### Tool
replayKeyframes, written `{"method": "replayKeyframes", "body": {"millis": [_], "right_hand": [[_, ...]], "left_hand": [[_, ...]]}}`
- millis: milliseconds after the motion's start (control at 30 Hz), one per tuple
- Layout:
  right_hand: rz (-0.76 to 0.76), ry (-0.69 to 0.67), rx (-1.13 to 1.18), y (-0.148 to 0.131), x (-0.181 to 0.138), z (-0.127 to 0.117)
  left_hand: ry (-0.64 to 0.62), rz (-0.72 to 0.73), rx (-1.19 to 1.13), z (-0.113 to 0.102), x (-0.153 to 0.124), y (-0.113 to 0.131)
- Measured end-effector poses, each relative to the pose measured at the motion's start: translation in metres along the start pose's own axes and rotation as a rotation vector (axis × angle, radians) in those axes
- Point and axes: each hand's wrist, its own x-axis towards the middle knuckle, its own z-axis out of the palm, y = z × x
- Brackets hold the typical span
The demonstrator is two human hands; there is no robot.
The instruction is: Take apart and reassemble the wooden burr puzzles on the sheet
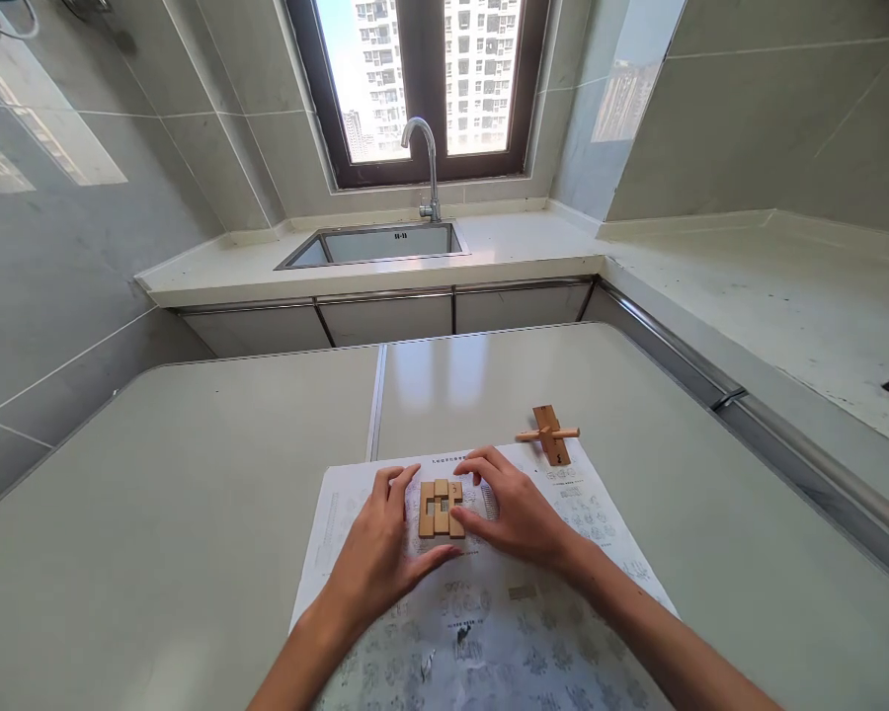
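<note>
the flat cluster of light wooden puzzle blocks (440, 508) lies on the white printed instruction sheet (489, 612), which is spread on the pale grey bench (155, 494). the left hand (379, 553) flanks it on one side, thumb touching the lower edge; the right hand (510, 509) flanks the other, fingertips on its top right corner. both grips are apart, cupped around the blocks, not clamped. a wooden cross-shaped piece with a peg (549, 434) sits apart at the sheet's far corner.
</note>
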Motion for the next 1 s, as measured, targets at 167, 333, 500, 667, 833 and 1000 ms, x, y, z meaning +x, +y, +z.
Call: {"method": "replayKeyframes", "body": {"millis": [167,333,500,667,833,1000], "right_hand": [[-0.041,-0.157,-0.003,0.006,-0.003,-0.002],[0.015,-0.169,0.023,0.007,-0.004,-0.002],[0.131,-0.095,0.309,0.005,0.003,-0.007],[0.299,-0.110,0.923,0.005,0.004,-0.007],[0.406,-0.139,1.243,0.004,0.004,-0.010],[0.424,-0.099,1.364,0.003,0.006,-0.011]], "left_hand": [[-0.149,0.013,-0.041,-0.014,0.012,-0.012],[-0.174,-0.040,-0.150,-0.019,0.016,-0.015],[-0.150,-0.156,-0.405,-0.027,0.016,-0.023],[-0.099,-0.141,-0.683,-0.026,0.017,-0.016],[-0.109,-0.114,-0.763,-0.013,0.029,-0.007],[-0.092,-0.094,-0.812,-0.002,0.036,-0.008]]}}
